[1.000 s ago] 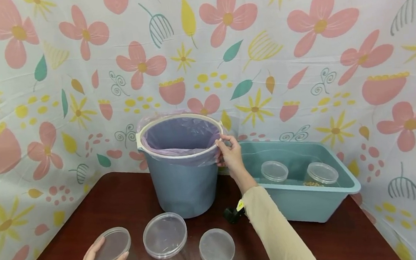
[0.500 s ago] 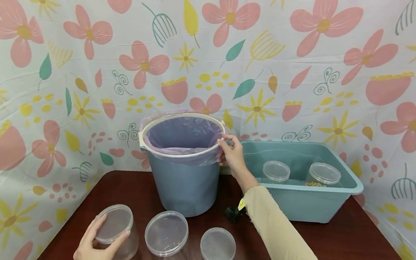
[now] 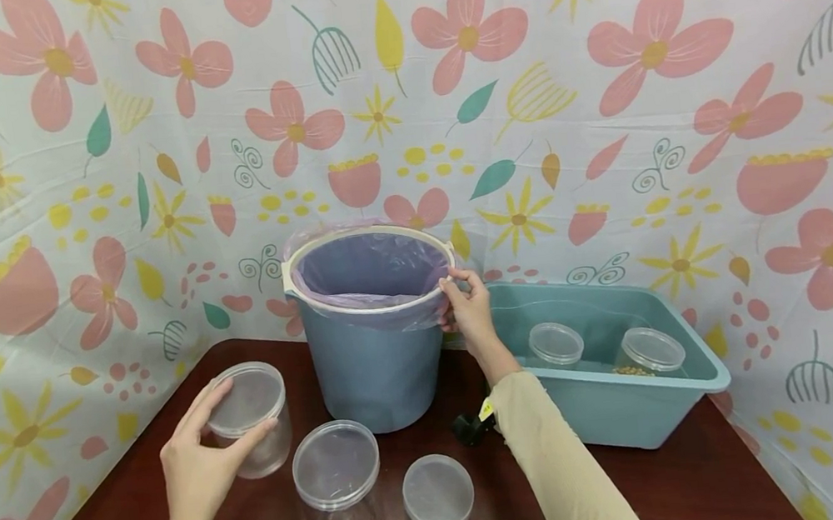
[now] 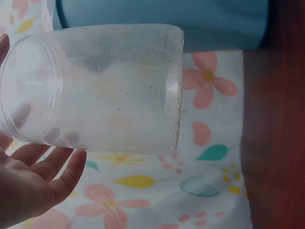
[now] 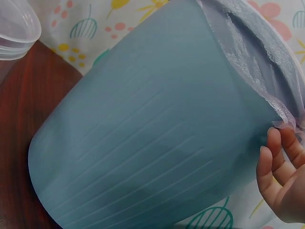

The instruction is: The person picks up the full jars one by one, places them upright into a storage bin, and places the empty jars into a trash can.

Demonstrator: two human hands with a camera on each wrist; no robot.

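My left hand [image 3: 205, 452] grips a clear lidded plastic jar [image 3: 251, 418] by its lid and holds it just above the dark wooden table [image 3: 678, 477]. In the left wrist view the jar [image 4: 105, 88] looks empty and fills the frame, with my fingers [image 4: 43, 167] under its lid end. My right hand [image 3: 466, 305] pinches the rim of a blue bucket [image 3: 373, 356] lined with a pale purple bag [image 3: 368, 269]. In the right wrist view its fingers [image 5: 281, 157] touch the bag's edge on the bucket [image 5: 152, 133].
Two more clear lidded jars [image 3: 336, 485] [image 3: 438, 505] stand at the table's front. A teal tub [image 3: 603, 397] to the right of the bucket holds two lidded jars [image 3: 554, 345] [image 3: 647, 351]. Floral sheeting [image 3: 598, 108] walls in the back and sides.
My left hand has lifted the jar off the table and carried it away from me, toward the bucket. My right hand has stayed on the bucket's rim.
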